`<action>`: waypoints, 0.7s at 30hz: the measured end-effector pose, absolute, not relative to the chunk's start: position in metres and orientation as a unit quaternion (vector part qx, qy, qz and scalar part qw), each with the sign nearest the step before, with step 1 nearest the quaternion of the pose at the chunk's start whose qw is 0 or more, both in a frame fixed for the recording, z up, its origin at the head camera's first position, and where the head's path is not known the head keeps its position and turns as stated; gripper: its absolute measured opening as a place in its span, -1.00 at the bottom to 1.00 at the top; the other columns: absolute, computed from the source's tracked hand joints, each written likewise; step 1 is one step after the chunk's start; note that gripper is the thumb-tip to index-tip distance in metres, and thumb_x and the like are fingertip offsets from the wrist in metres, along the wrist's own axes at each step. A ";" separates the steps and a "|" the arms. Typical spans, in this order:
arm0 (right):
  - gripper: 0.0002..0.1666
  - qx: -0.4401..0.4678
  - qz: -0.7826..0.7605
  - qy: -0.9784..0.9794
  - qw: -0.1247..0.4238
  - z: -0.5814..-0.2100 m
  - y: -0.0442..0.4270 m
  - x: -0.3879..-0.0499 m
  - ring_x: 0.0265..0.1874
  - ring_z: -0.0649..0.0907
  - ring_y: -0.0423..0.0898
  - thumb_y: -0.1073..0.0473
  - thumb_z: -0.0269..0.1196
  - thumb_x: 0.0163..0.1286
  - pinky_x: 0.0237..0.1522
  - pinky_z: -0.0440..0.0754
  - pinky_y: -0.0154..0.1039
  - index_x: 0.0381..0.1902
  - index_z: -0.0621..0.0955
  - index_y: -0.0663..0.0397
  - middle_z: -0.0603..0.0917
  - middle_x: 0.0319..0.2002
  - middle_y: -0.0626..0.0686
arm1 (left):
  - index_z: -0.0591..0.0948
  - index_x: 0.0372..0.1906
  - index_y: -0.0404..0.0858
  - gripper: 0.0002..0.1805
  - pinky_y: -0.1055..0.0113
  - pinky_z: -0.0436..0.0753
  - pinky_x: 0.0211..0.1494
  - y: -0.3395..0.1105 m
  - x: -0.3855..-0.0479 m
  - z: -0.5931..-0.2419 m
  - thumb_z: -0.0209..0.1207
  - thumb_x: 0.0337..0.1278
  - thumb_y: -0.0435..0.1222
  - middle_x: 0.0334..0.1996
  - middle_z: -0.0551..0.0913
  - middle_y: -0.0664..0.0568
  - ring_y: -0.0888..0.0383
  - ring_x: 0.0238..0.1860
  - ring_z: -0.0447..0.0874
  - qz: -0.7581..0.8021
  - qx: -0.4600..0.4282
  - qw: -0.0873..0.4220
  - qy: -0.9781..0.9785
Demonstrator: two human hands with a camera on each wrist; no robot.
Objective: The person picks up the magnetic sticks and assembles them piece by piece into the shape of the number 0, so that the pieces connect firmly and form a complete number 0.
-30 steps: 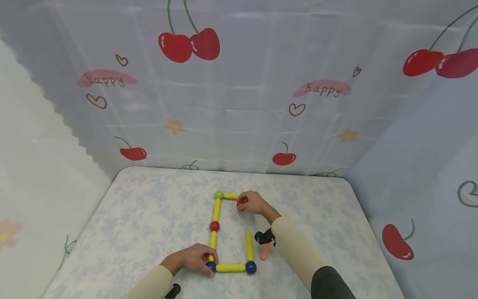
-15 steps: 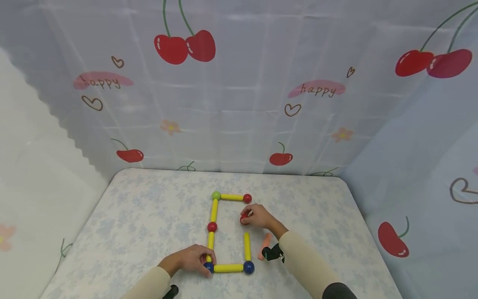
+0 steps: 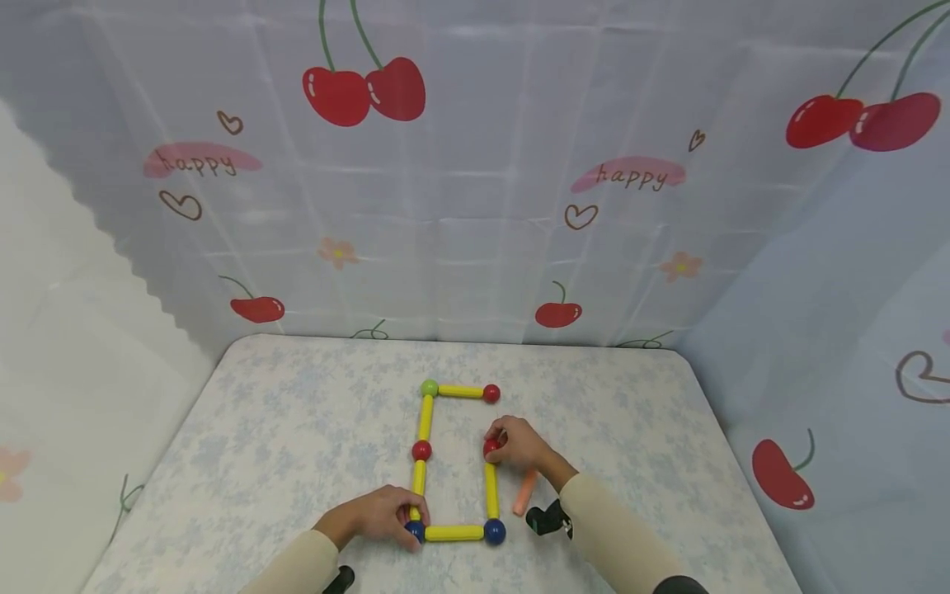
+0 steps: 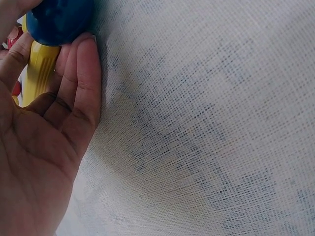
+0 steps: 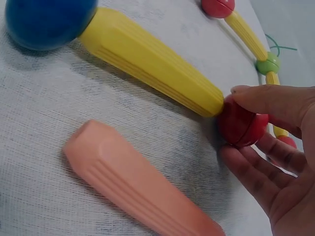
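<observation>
My right hand (image 3: 519, 444) pinches a red ball (image 5: 241, 123) between thumb and fingers. That ball touches the upper end of a yellow rod (image 5: 152, 59), whose other end meets a blue ball (image 3: 494, 531). At the lower left corner my left hand (image 3: 378, 513) holds another blue ball (image 4: 59, 22), partly hidden by the fingers. From there yellow rods run up through a red ball (image 3: 421, 450) to a green ball (image 3: 430, 388). A yellow rod (image 3: 460, 392) leads right from the green ball to a further red ball (image 3: 491, 393).
A loose orange rod (image 3: 524, 493) lies on the table just right of the right-hand yellow rod, under the right wrist. The patterned table (image 3: 297, 412) meets a cherry-printed curtain (image 3: 475, 206) at its back edge.
My right hand has moved down from the top right corner, where a red ball now sits, bringing another red ball to the yellow rod's end. The left hand stays at its blue ball.
</observation>
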State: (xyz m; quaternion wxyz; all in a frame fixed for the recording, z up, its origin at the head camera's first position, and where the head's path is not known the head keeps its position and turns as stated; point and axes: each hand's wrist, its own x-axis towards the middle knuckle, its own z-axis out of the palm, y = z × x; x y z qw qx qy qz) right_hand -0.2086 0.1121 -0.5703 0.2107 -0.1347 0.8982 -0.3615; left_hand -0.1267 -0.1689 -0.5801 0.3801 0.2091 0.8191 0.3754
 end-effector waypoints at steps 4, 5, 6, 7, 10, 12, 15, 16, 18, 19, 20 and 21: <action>-0.72 -0.141 -0.363 0.899 0.202 -0.572 0.111 -0.207 -0.38 0.49 -0.14 0.22 0.47 0.10 -0.31 0.51 -0.26 -0.25 0.62 0.09 0.57 -0.35 -0.05 | 0.64 -0.28 0.03 -0.80 0.40 0.39 -0.29 -0.169 -0.127 -0.578 0.42 -0.02 -0.22 -0.45 0.52 0.15 0.24 -0.41 0.41 0.377 0.209 0.380 0.818; -0.72 -0.144 -0.362 0.899 0.198 -0.573 0.111 -0.207 -0.38 0.49 -0.14 0.22 0.47 0.10 -0.31 0.51 -0.26 -0.25 0.61 0.09 0.57 -0.35 -0.05 | 0.64 -0.28 0.03 -0.80 0.40 0.39 -0.29 -0.168 -0.127 -0.578 0.42 -0.02 -0.22 -0.45 0.52 0.14 0.24 -0.41 0.41 0.377 0.208 0.380 0.818; -0.71 -0.146 -0.360 0.900 0.196 -0.573 0.110 -0.206 -0.38 0.50 -0.14 0.22 0.47 0.10 -0.31 0.51 -0.26 -0.25 0.60 0.09 0.58 -0.35 -0.05 | 0.64 -0.28 0.02 -0.80 0.40 0.39 -0.29 -0.168 -0.127 -0.577 0.42 -0.02 -0.22 -0.45 0.51 0.14 0.24 -0.41 0.41 0.378 0.206 0.381 0.818; -0.71 -0.146 -0.359 0.901 0.195 -0.574 0.110 -0.206 -0.38 0.50 -0.14 0.22 0.47 0.10 -0.31 0.51 -0.26 -0.25 0.59 0.08 0.58 -0.34 -0.05 | 0.64 -0.28 0.02 -0.80 0.40 0.39 -0.29 -0.168 -0.127 -0.577 0.42 -0.02 -0.22 -0.45 0.51 0.14 0.24 -0.41 0.41 0.378 0.204 0.382 0.818; -0.67 -0.144 -0.352 0.904 0.195 -0.574 0.109 -0.206 -0.35 0.51 -0.14 0.21 0.47 0.10 -0.29 0.53 -0.26 -0.23 0.57 0.06 0.59 -0.31 -0.05 | 0.64 -0.27 0.02 -0.80 0.39 0.39 -0.28 -0.168 -0.126 -0.576 0.42 -0.02 -0.23 -0.44 0.51 0.13 0.22 -0.40 0.41 0.380 0.198 0.385 0.818; -0.66 -0.142 -0.347 0.906 0.197 -0.574 0.108 -0.206 -0.33 0.51 -0.13 0.19 0.47 0.10 -0.25 0.54 -0.25 -0.19 0.58 0.05 0.58 -0.29 -0.05 | 0.64 -0.27 0.01 -0.80 0.39 0.39 -0.28 -0.168 -0.126 -0.576 0.42 -0.02 -0.23 -0.44 0.52 0.13 0.22 -0.40 0.41 0.383 0.197 0.385 0.816; -0.64 -0.148 -0.344 0.905 0.203 -0.573 0.109 -0.205 -0.30 0.51 -0.13 0.15 0.46 0.12 -0.20 0.54 -0.24 -0.13 0.63 0.08 0.58 -0.27 -0.04 | 0.64 -0.27 0.01 -0.80 0.40 0.39 -0.29 -0.168 -0.126 -0.577 0.42 -0.01 -0.24 -0.44 0.52 0.14 0.23 -0.40 0.41 0.386 0.200 0.385 0.814; -0.65 -0.148 -0.348 0.902 0.207 -0.573 0.109 -0.204 -0.30 0.51 -0.13 0.15 0.44 0.15 -0.21 0.54 -0.24 -0.11 0.64 0.09 0.59 -0.27 -0.04 | 0.64 -0.27 0.01 -0.80 0.41 0.39 -0.30 -0.168 -0.126 -0.577 0.42 -0.01 -0.24 -0.43 0.52 0.14 0.24 -0.41 0.41 0.387 0.201 0.385 0.814; -0.69 -0.151 -0.360 0.895 0.215 -0.572 0.111 -0.203 -0.32 0.54 -0.14 0.16 0.37 0.23 -0.23 0.56 -0.24 -0.07 0.66 0.12 0.61 -0.25 -0.03 | 0.64 -0.27 0.01 -0.80 0.41 0.38 -0.30 -0.168 -0.126 -0.576 0.41 -0.01 -0.24 -0.43 0.52 0.14 0.24 -0.41 0.40 0.388 0.203 0.384 0.813; -0.70 -0.153 -0.369 0.891 0.219 -0.571 0.112 -0.202 -0.33 0.55 -0.14 0.18 0.34 0.26 -0.24 0.57 -0.24 -0.06 0.67 0.15 0.63 -0.25 -0.02 | 0.64 -0.26 0.01 -0.80 0.41 0.38 -0.31 -0.168 -0.126 -0.576 0.41 -0.01 -0.24 -0.43 0.52 0.14 0.24 -0.41 0.40 0.388 0.205 0.384 0.813; -0.71 -0.152 -0.378 0.886 0.222 -0.571 0.113 -0.202 -0.34 0.56 -0.15 0.20 0.30 0.30 -0.25 0.57 -0.25 -0.03 0.67 0.16 0.64 -0.23 -0.01 | 0.64 -0.26 0.00 -0.80 0.42 0.38 -0.31 -0.169 -0.126 -0.576 0.41 -0.01 -0.24 -0.43 0.51 0.14 0.25 -0.41 0.40 0.387 0.205 0.384 0.813; -0.71 -0.153 -0.386 0.882 0.225 -0.570 0.114 -0.202 -0.34 0.58 -0.15 0.22 0.26 0.33 -0.27 0.58 -0.25 -0.02 0.66 0.17 0.65 -0.21 0.00 | 0.64 -0.26 0.00 -0.80 0.42 0.38 -0.31 -0.169 -0.126 -0.576 0.41 -0.01 -0.24 -0.43 0.51 0.14 0.25 -0.41 0.40 0.388 0.206 0.383 0.813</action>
